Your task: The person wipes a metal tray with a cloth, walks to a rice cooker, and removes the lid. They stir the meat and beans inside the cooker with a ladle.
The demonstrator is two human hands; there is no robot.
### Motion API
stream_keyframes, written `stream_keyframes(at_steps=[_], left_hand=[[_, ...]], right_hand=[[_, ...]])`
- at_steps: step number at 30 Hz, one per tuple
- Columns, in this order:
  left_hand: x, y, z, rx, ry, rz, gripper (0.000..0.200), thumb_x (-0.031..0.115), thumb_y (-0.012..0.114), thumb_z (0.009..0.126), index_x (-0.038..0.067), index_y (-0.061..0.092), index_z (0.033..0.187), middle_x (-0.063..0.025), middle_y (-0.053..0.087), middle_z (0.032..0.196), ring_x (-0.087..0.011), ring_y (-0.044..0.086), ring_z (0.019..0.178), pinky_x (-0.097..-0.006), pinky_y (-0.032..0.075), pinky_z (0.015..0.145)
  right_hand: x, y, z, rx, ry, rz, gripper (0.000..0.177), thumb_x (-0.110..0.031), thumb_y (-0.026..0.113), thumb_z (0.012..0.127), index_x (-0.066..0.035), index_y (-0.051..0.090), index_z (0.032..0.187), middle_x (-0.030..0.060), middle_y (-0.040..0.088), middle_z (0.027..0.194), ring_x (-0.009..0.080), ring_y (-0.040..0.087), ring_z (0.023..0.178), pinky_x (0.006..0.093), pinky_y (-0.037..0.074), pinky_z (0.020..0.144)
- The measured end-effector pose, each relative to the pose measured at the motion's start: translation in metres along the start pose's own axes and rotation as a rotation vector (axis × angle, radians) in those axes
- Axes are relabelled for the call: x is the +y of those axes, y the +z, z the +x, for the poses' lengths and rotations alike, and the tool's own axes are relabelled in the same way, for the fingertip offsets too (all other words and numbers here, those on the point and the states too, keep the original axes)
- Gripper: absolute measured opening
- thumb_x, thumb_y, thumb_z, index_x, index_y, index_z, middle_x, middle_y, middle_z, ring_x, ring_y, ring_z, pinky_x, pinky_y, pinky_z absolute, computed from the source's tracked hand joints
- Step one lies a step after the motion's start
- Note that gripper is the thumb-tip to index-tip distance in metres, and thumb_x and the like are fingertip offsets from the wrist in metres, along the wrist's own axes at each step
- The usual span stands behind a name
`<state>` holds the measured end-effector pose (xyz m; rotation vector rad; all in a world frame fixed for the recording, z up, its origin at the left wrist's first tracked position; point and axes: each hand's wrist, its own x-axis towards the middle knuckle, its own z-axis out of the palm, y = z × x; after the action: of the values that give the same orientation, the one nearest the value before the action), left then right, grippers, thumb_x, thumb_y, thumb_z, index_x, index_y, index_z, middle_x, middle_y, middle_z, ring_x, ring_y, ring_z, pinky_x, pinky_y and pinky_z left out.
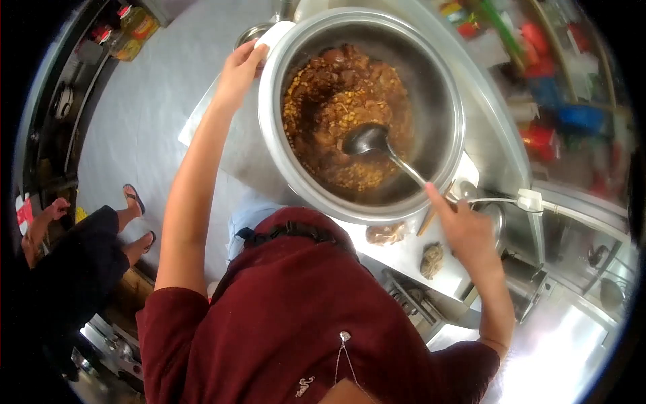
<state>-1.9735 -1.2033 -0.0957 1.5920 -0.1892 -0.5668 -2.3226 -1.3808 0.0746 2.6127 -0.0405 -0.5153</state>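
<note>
A large round metal pot [270, 131] stands before me, holding a brown stew [350, 108] with chunks of meat and yellow beans or kernels. My right hand [463, 229] is closed around the handle of a ladle [369, 139], its dark bowl resting in the stew near the middle. At the pot's upper left, my left hand [242, 71] grips a white side handle [274, 35], fingers curled over it. The ladle's bowl partly covers the food under it.
Below the pot on the white counter [441, 279] lie a bag of something brown [389, 233] and a beige bundle [431, 261]. A white cable [494, 200] runs to the right. Another person [87, 249] is at the left. Bottles of oil [138, 25] stand at the upper left.
</note>
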Motion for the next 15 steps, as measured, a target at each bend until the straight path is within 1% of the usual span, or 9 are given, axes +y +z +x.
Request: stream_keyframes(at_steps=[1,4,5,8,9,12,13,15], left_hand=[[-0.001,0.002,0.001,0.013,-0.001,-0.001,0.046,0.030,0.055,0.086,0.000,0.048,0.121,-0.0058,0.060,0.095,-0.0122,0.054,0.084,-0.0257,0.044,0.077],[-0.001,0.002,0.000,0.033,-0.008,-0.005,0.047,0.030,0.055,0.086,0.000,0.047,0.122,-0.0067,0.059,0.097,-0.0128,0.054,0.085,-0.0265,0.044,0.078],[0.000,0.001,0.000,0.022,-0.016,-0.003,0.048,0.031,0.054,0.086,0.000,0.046,0.122,-0.0071,0.059,0.098,-0.0131,0.054,0.086,-0.0268,0.044,0.078],[0.002,0.001,-0.001,0.003,-0.018,-0.007,0.049,0.031,0.054,0.086,-0.001,0.046,0.123,-0.0081,0.059,0.099,-0.0141,0.055,0.088,-0.0273,0.044,0.080],[0.001,0.001,-0.001,0.000,-0.017,-0.011,0.049,0.031,0.054,0.086,-0.001,0.045,0.123,-0.0084,0.059,0.099,-0.0144,0.055,0.088,-0.0274,0.044,0.080],[-0.006,0.000,0.003,0.010,-0.020,0.008,0.049,0.031,0.054,0.086,-0.001,0.046,0.123,-0.0087,0.059,0.099,-0.0145,0.055,0.088,-0.0278,0.044,0.080],[-0.006,-0.001,0.003,0.009,-0.021,0.012,0.048,0.031,0.053,0.087,0.000,0.046,0.123,-0.0085,0.059,0.099,-0.0146,0.055,0.089,-0.0277,0.044,0.080],[-0.006,0.000,0.003,0.002,-0.020,0.019,0.047,0.030,0.053,0.087,0.000,0.046,0.122,-0.0081,0.059,0.098,-0.0146,0.055,0.089,-0.0277,0.044,0.080]], right_hand=[[0.006,-0.003,0.001,0.068,0.003,0.019,0.063,-0.008,0.057,0.074,-0.027,0.039,0.132,0.0047,0.047,0.064,0.0147,0.047,0.039,0.0273,0.037,0.036],[0.010,-0.012,0.008,0.150,0.064,0.067,0.063,-0.008,0.057,0.073,-0.026,0.041,0.131,0.0041,0.047,0.062,0.0150,0.046,0.038,0.0273,0.037,0.036],[0.011,-0.008,0.014,0.183,0.045,0.084,0.066,-0.004,0.056,0.071,-0.025,0.040,0.132,0.0050,0.047,0.061,0.0160,0.046,0.038,0.0280,0.038,0.037],[0.007,0.004,0.037,0.161,-0.010,0.221,0.067,0.000,0.053,0.070,-0.022,0.040,0.132,0.0059,0.047,0.060,0.0162,0.046,0.038,0.0277,0.038,0.036],[0.002,0.009,0.046,0.094,-0.029,0.153,0.067,0.002,0.051,0.070,-0.019,0.039,0.132,0.0069,0.048,0.060,0.0163,0.048,0.039,0.0274,0.040,0.037],[-0.010,0.015,0.061,0.055,-0.030,0.110,0.067,0.002,0.052,0.070,-0.017,0.039,0.133,0.0065,0.047,0.059,0.0159,0.050,0.041,0.0269,0.042,0.038],[-0.013,0.013,0.066,0.031,-0.015,0.082,0.068,0.001,0.052,0.069,-0.016,0.037,0.133,0.0066,0.048,0.058,0.0160,0.053,0.044,0.0265,0.044,0.038],[-0.015,0.011,0.077,0.069,-0.033,0.079,0.069,0.001,0.053,0.069,-0.016,0.037,0.133,0.0073,0.050,0.057,0.0157,0.053,0.045,0.0260,0.044,0.039]])
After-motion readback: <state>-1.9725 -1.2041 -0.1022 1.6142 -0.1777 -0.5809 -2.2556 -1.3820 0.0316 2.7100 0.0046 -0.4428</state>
